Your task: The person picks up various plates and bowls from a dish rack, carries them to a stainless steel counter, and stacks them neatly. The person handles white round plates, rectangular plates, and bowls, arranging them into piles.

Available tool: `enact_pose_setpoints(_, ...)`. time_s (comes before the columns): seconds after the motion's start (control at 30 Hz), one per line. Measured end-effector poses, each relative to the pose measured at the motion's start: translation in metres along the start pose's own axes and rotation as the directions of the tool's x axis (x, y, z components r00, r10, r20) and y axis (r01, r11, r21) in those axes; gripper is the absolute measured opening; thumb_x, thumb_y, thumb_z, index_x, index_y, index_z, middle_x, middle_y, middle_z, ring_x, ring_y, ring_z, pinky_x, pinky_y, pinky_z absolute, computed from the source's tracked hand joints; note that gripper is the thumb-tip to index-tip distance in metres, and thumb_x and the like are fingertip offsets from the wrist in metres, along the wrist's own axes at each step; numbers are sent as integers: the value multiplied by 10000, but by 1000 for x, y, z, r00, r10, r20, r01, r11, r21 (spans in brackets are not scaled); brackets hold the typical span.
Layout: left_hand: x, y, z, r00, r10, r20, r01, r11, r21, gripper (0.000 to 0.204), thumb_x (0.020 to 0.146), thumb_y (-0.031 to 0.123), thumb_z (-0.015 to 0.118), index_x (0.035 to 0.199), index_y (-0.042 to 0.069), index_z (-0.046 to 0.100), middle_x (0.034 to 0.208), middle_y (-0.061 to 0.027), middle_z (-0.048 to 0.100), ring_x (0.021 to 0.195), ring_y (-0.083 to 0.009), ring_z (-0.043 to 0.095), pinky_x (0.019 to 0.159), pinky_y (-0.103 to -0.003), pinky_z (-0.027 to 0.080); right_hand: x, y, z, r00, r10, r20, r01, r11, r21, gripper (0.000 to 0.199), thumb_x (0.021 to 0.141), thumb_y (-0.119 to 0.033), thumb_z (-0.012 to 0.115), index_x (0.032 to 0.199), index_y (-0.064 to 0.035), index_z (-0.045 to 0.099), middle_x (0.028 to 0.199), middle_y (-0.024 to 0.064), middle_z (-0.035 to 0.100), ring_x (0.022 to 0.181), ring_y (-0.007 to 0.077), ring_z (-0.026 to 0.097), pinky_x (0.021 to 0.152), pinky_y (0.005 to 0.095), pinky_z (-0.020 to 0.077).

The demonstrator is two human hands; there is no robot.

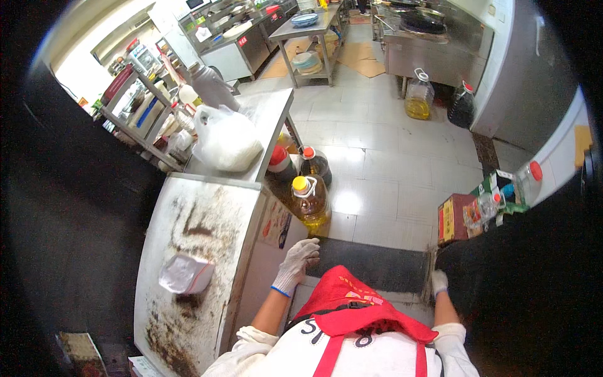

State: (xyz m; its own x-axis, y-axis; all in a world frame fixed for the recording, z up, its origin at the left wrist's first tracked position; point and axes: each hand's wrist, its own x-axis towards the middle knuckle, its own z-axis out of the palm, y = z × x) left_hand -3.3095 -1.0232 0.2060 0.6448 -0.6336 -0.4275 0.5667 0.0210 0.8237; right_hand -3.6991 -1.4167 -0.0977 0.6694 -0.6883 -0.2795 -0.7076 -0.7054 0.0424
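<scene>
My left hand (pixel 297 265), in a white knit glove with a blue cuff edge, hangs beside a white cabinet (pixel 210 245) with a stained top. Its fingers are loosely bent and hold nothing I can see. Just beyond it on the floor stands a large oil jug (pixel 311 204) with a yellow cap. My right hand (pixel 440 281), also gloved, is low at the right, close to a brownish upright edge (pixel 429 276); its fingers are hidden. A red apron (pixel 352 305) lies over my front between both hands.
A crumpled clear plastic packet (pixel 185 274) lies on the cabinet. Behind it, a steel table (pixel 267 107) bears a white plastic bag (pixel 229 141). A red-capped dark jug (pixel 315 166) stands nearby. Boxes (pixel 453 217) and bottles sit at right. A dark mat (pixel 377 264) covers the floor ahead.
</scene>
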Motion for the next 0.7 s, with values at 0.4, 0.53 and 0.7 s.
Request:
enact_pose_setpoints(0.4,313,126,37,995,-74,-67,68,994,-89,228,847,218,629,985,41,593,755,1,566,624,-99,534,529,-238,445,288,-89,-169,979,125,-162,7,770,638,293,816,-222,549,1015,-11,586,972,217,602,943,346,577,797,447,460)
enact_pose_setpoints(0.53,415,200,82,999,-10,42,11,1000,-23,318,853,251,629,1086,42,575,855,-5,580,759,-99,549,670,-239,467,300,-62,-169,897,-64,437,-62,961,270,346,903,-344,434,976,-39,581,812,152,633,822,347,590,715,488,432)
enact_pose_setpoints(0.7,548,261,122,990,27,140,-17,997,-72,365,850,242,633,1139,33,559,881,-11,586,804,-103,549,731,-245,469,405,-66,-187,779,59,625,-181,974,134,340,904,-343,437,954,-40,582,778,160,633,766,323,599,680,470,449)
